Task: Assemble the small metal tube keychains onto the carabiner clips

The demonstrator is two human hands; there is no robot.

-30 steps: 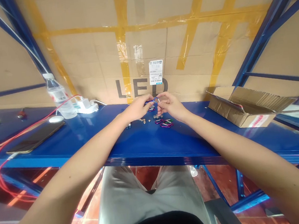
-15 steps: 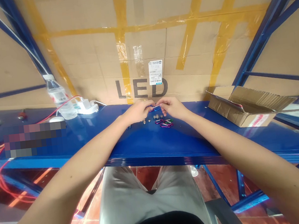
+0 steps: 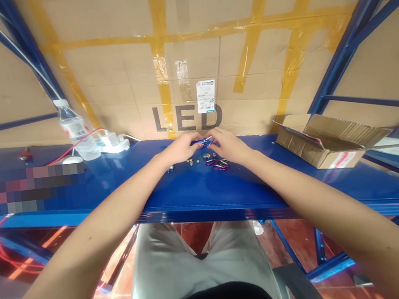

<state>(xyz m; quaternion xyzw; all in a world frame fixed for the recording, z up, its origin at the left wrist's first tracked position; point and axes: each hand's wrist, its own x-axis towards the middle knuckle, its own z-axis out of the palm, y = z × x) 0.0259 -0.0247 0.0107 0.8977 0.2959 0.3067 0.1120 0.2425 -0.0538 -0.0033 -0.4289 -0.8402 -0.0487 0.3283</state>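
Above the table, my left hand (image 3: 184, 148) and my right hand (image 3: 228, 146) face each other, fingers closed in pinches. Between them is a small blue carabiner (image 3: 210, 140) with a silver gate, gripped by my right fingers. My left fingers pinch what looks like another carabiner, with blue and pinkish parts showing; the fingers partly hide it. Just below lie several purple and green carabiners (image 3: 219, 165) in a loose cluster. Small metal pieces (image 3: 207, 156) lie beneath the hands, with more brassy bits (image 3: 191, 162) to the left, too small to name.
An open cardboard box (image 3: 322, 148) stands on the blue table (image 3: 204, 192) at the right. To the left are a water bottle (image 3: 78, 131), a white power adapter (image 3: 111, 139) and a red cable (image 3: 67, 146). A large taped carton (image 3: 124, 81) walls off the back.
My fingers have shifted around the carabiners, and my right hand has curled in closer. More blue shows beside my left fingertips. The whole view has slid slightly.
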